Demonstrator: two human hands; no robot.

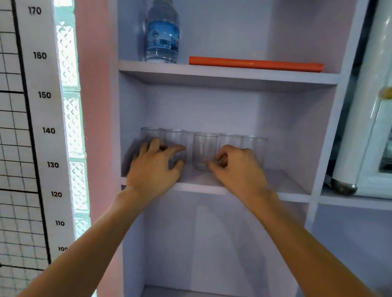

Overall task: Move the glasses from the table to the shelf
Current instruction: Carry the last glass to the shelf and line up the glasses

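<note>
Several clear glasses stand in a row on the middle shelf (pixel 287 189) of a pale lilac shelving unit. My left hand (pixel 153 166) reaches in at the left, with thumb and forefinger closed around the lower part of the second glass from the left (pixel 176 137). The leftmost glass (pixel 151 133) stands just behind that hand. My right hand (pixel 237 169) curls round the base of the fourth glass (pixel 230 140), and its thumb tip touches the middle glass (pixel 204 149). The rightmost glass (pixel 255 148) stands free. The table is out of view.
On the shelf above stand a water bottle (pixel 162 32) and a flat orange book (pixel 255 64). The right part of the middle shelf is bare. A white-framed cabinet (pixel 378 114) is at the right, a height chart (pixel 42 114) at the left.
</note>
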